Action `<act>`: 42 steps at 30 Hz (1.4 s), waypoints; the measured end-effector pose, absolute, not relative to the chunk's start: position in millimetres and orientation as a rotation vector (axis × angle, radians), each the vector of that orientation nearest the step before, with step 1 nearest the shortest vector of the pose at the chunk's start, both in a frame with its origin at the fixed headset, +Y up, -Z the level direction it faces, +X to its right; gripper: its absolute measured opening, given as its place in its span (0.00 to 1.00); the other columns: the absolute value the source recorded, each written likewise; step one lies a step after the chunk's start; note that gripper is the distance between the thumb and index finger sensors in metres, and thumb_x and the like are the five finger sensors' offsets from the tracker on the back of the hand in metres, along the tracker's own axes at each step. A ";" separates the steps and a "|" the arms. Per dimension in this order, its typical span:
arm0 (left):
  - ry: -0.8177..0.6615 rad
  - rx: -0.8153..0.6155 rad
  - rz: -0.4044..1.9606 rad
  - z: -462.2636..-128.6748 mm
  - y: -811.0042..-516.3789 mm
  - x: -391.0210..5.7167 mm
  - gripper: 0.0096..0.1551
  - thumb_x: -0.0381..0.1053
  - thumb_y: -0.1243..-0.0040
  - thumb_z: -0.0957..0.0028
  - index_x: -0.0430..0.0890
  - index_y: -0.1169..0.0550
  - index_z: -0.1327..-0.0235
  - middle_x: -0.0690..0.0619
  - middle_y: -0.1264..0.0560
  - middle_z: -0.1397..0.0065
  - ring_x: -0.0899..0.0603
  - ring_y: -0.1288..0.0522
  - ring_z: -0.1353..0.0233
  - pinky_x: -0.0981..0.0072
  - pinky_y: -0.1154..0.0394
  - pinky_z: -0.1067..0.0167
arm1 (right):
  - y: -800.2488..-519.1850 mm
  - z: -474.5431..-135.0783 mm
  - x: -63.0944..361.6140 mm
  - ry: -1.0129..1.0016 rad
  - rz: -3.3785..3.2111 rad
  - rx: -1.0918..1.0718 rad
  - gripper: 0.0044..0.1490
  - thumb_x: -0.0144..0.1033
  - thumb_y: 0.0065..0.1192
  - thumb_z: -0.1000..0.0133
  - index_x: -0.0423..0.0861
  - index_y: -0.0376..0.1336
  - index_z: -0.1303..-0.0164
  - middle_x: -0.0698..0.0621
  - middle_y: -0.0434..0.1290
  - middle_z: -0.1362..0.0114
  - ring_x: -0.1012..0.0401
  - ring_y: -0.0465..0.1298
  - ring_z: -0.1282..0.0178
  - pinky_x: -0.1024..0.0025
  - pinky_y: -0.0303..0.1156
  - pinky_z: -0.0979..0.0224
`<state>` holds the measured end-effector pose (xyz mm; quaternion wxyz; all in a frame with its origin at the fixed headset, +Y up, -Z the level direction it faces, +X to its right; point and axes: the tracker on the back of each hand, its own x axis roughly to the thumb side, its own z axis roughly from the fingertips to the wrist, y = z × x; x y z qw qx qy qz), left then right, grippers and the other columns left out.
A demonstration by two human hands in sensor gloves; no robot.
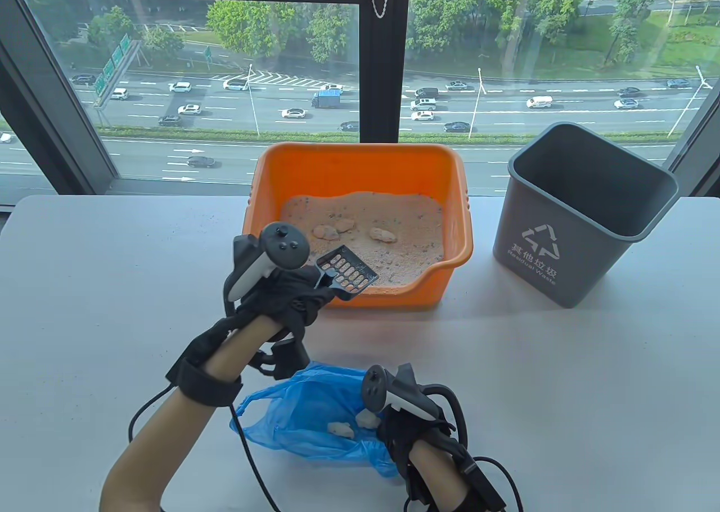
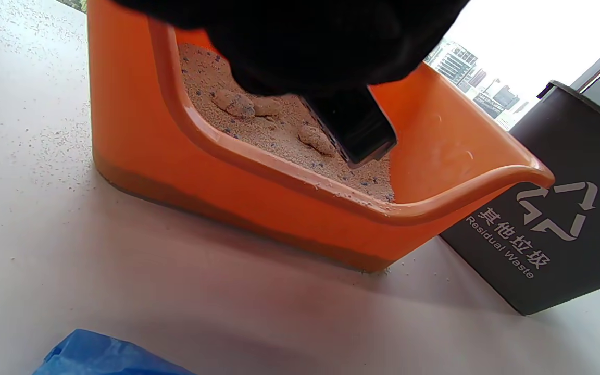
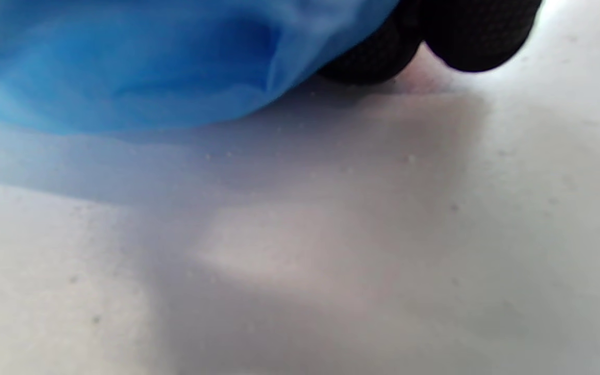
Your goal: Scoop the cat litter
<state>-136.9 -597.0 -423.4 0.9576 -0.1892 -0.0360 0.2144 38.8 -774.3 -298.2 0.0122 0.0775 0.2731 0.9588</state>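
An orange litter box [image 1: 455, 197] [image 2: 185, 172] holds sandy litter [image 1: 405, 230] with three pale clumps [image 1: 382, 234] [image 2: 235, 103] on top. My left hand [image 1: 292, 298] grips a black slotted scoop [image 1: 347, 270] [image 2: 354, 130], whose empty blade hangs over the box's near rim, short of the clumps. My right hand [image 1: 413, 422] grips the edge of a blue plastic bag [image 1: 304, 416] [image 3: 138, 57] lying open on the table in front of the box. Two white clumps [image 1: 354, 425] lie inside the bag. In the right wrist view only dark fingertips [image 3: 466, 31] show beside the bag.
A grey waste bin [image 1: 579, 219] [image 2: 555, 219] marked "Residual Waste" stands right of the litter box. The white table [image 1: 562, 377] ends at a window sill behind the box. Loose litter grains speckle the table left of the box [image 2: 29, 104].
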 end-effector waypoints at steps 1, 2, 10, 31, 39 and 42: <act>-0.037 -0.389 0.436 -436.7 -601.8 -126.7 0.36 0.52 0.40 0.43 0.34 0.34 0.28 0.44 0.22 0.45 0.58 0.18 0.68 0.80 0.19 0.75 | -774.2 -298.0 38.5 0.851 2.992 0.242 0.47 0.38 0.65 0.53 0.48 0.44 0.27 0.33 0.54 0.31 0.60 0.72 0.52 0.59 0.70 0.46; 0.005 -0.392 0.428 -445.8 -605.5 -120.6 0.36 0.52 0.40 0.43 0.34 0.34 0.28 0.45 0.22 0.46 0.58 0.19 0.69 0.80 0.19 0.76 | -774.3 -297.9 38.3 0.852 2.993 0.242 0.47 0.38 0.65 0.53 0.48 0.44 0.27 0.33 0.54 0.31 0.60 0.72 0.52 0.59 0.70 0.46; 0.265 -0.553 0.375 -520.5 -649.1 -79.8 0.36 0.52 0.41 0.42 0.33 0.34 0.28 0.45 0.22 0.46 0.58 0.19 0.70 0.79 0.20 0.76 | -774.6 -297.6 38.5 0.848 2.988 0.243 0.47 0.38 0.65 0.53 0.48 0.44 0.27 0.33 0.54 0.31 0.60 0.72 0.53 0.59 0.70 0.46; 0.132 -0.469 0.722 -560.1 -667.4 -78.7 0.36 0.52 0.44 0.43 0.36 0.38 0.27 0.49 0.25 0.45 0.56 0.21 0.68 0.73 0.22 0.71 | -774.5 -297.4 38.5 0.852 2.989 0.247 0.47 0.38 0.65 0.53 0.48 0.44 0.27 0.33 0.54 0.31 0.61 0.72 0.53 0.60 0.71 0.47; 0.029 -0.301 0.850 -526.1 -655.5 -89.4 0.37 0.53 0.45 0.42 0.36 0.39 0.27 0.49 0.25 0.44 0.58 0.21 0.68 0.75 0.21 0.71 | -774.5 -296.8 37.9 0.855 2.999 0.251 0.47 0.38 0.64 0.53 0.48 0.44 0.27 0.33 0.54 0.31 0.61 0.72 0.53 0.60 0.71 0.47; 0.029 -0.226 0.880 -518.5 -655.8 -86.1 0.37 0.51 0.42 0.44 0.35 0.37 0.28 0.47 0.24 0.47 0.55 0.21 0.70 0.73 0.21 0.73 | -774.5 -296.4 37.1 0.859 3.006 0.251 0.47 0.38 0.64 0.52 0.47 0.44 0.27 0.33 0.54 0.31 0.60 0.72 0.53 0.59 0.71 0.47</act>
